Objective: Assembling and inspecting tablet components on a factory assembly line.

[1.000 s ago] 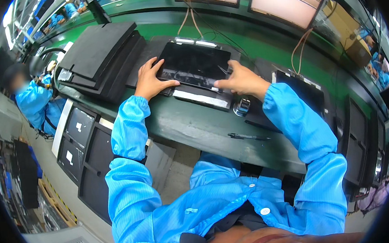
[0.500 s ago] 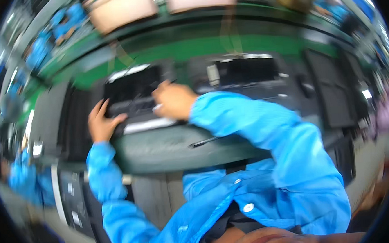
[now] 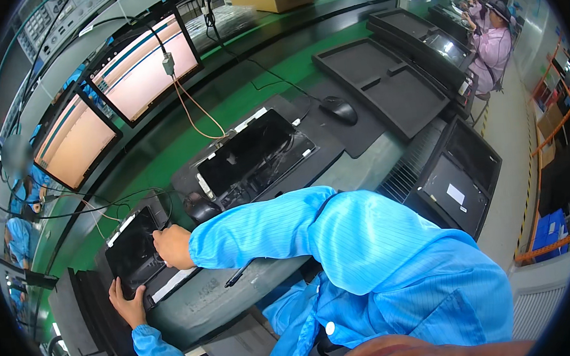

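At the lower left of the bench, a black screen panel [image 3: 130, 250] lies on a dark fixture with pale strips along its edges. My left hand [image 3: 130, 304] is open, thumb and fingers spread, at the near left corner of this panel. Over the panel's right side is my right hand [image 3: 173, 247], closed, its fingers curled down; whatever they grip is hidden. A white strip [image 3: 172, 284] runs along the near edge beside my hands. Farther right, a second black screen panel [image 3: 247, 153] rests on a similar fixture, touched by neither hand.
Black mice [image 3: 338, 110] [image 3: 201, 207] lie around the second fixture. A black pen [image 3: 238, 274] sits near the bench's front edge. Black foam trays [image 3: 384, 82] are at the right, with dark stacked trays [image 3: 86, 317] left. Two monitors [image 3: 148, 68] [image 3: 74, 145] and hanging cables stand behind.
The view has swung toward the right, so the bench now slants and the right-hand aisle shows. Both hands stay at the same panel, the left spread and the right closed.
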Demonstrator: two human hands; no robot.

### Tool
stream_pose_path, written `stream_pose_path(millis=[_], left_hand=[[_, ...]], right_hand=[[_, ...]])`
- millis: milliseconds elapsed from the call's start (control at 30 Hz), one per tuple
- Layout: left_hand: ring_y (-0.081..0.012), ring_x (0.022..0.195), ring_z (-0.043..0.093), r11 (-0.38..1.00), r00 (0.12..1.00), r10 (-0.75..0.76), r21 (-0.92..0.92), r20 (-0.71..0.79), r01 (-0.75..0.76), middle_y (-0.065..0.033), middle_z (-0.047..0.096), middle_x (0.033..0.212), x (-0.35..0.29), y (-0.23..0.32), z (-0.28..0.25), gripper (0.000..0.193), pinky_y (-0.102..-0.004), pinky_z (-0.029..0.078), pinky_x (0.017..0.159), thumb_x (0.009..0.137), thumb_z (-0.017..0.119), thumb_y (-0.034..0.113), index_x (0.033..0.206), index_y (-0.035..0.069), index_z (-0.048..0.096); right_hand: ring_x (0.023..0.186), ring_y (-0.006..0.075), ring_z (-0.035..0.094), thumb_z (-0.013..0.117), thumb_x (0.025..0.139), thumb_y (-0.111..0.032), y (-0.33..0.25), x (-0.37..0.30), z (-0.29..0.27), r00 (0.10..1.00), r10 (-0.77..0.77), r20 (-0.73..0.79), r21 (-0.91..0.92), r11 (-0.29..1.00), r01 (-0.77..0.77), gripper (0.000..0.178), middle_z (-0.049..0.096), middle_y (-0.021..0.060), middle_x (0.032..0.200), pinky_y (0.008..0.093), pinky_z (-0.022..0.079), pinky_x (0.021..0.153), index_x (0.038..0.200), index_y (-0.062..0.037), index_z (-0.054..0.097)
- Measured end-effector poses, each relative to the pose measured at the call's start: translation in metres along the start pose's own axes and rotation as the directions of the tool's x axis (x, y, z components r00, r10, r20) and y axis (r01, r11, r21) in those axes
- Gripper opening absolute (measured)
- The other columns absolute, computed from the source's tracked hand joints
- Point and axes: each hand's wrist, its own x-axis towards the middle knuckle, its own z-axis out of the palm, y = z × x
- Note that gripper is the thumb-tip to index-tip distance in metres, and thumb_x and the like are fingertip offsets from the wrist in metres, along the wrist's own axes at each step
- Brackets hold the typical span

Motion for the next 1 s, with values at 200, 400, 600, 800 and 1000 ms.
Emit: stream_pose_path(millis=[200, 400, 600, 800, 1000], left_hand=[[-0.0327, 0.149, 0.04, 0.997, 0.993, 0.066, 0.042, 0.096, -0.07, -0.021, 0.046, 0.156, -0.007, 0.017, -0.038, 0.072, -0.0513, 0.018, 0.125, 0.091, 0.079, 0.033, 0.149, 0.002, 0.051], [-0.0338, 0.145, 0.044, 0.389, 0.733, 0.545, -0.651, -0.407, -0.652, -0.0205, 0.051, 0.152, 0.007, 0.217, -0.189, 0.061, -0.0506, 0.029, 0.125, 0.108, 0.047, 0.043, 0.15, -0.002, 0.047], [-0.0334, 0.146, 0.038, 0.847, 0.934, -0.117, -0.526, -0.337, -0.083, -0.0247, 0.047, 0.151, -0.039, 0.22, -0.163, 0.056, -0.051, 0.028, 0.124, 0.108, 0.042, 0.034, 0.148, -0.005, 0.044], [-0.0346, 0.14, 0.042, 0.846, 0.94, -0.166, -0.533, -0.299, -0.02, -0.0246, 0.049, 0.145, -0.06, 0.244, -0.155, 0.052, -0.0532, 0.031, 0.121, 0.106, 0.044, 0.031, 0.143, -0.004, 0.046], [-0.0357, 0.133, 0.046, 0.741, 0.841, -0.29, -0.663, -0.457, -0.105, -0.0246, 0.052, 0.139, -0.073, 0.288, -0.098, 0.048, -0.0555, 0.034, 0.117, 0.104, 0.047, 0.029, 0.138, -0.004, 0.049]], right_hand=[[0.101, 0.0324, 0.062, 0.077, 0.086, -0.038, -0.014, -0.071, -0.079, 0.863, -0.315, -0.396, 0.063, 0.928, 0.368, 0.048, 0.064, 0.014, 0.104, 0.0444, 0.046, 0.089, 0.118, -0.0034, 0.066], [0.11, 0.0301, 0.066, 0.074, 0.09, -0.046, 0.045, -0.172, -0.228, 0.745, -0.399, -0.534, 0.259, 0.762, 0.594, 0.065, 0.068, 0.0205, 0.121, 0.04, 0.051, 0.1, 0.126, 0.0071, 0.061], [0.118, 0.0292, 0.058, 0.07, 0.092, -0.043, 0.138, -0.361, -0.259, 0.755, -0.318, -0.574, 0.415, 0.682, 0.603, 0.063, 0.062, 0.0197, 0.128, 0.0415, 0.044, 0.105, 0.128, 0.0062, 0.06], [0.125, 0.0283, 0.051, 0.066, 0.094, -0.041, 0.231, -0.573, -0.323, 0.656, -0.329, -0.679, 0.335, 0.657, 0.675, 0.06, 0.056, 0.0188, 0.135, 0.043, 0.037, 0.111, 0.131, 0.0054, 0.058], [0.133, 0.0274, 0.043, 0.062, 0.096, -0.038, 0.276, -0.556, -0.407, 0.467, -0.584, -0.664, 0.027, 0.605, 0.796, 0.057, 0.051, 0.0179, 0.142, 0.0445, 0.03, 0.116, 0.134, 0.0045, 0.057]])
